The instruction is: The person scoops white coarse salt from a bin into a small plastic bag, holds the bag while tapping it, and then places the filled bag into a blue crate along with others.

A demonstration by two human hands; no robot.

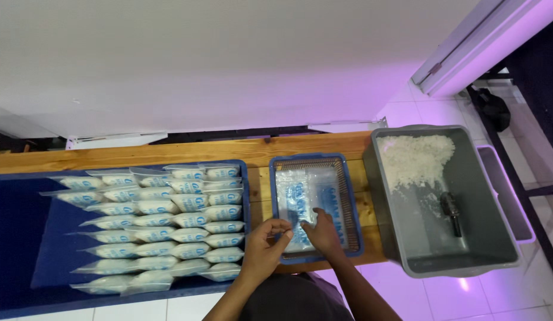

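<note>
My right hand (pixel 323 233) lies flat on a stack of empty clear plastic bags with blue print (pixel 306 199) inside a small blue basket (pixel 349 196). My left hand (pixel 266 245) hovers at the basket's near left corner, its fingertips pinched together at the edge of the bags. Whether it grips a bag I cannot tell. To the left, a large blue tray (pixel 21 232) holds several rows of filled, sealed bags of white grains (pixel 169 229).
A grey tub (pixel 484 238) stands at the right with a heap of white grains (pixel 416 157) at its far end and a dark scoop (pixel 452 213) lying inside. All rest on a wooden bench (pixel 187 151) against a white wall.
</note>
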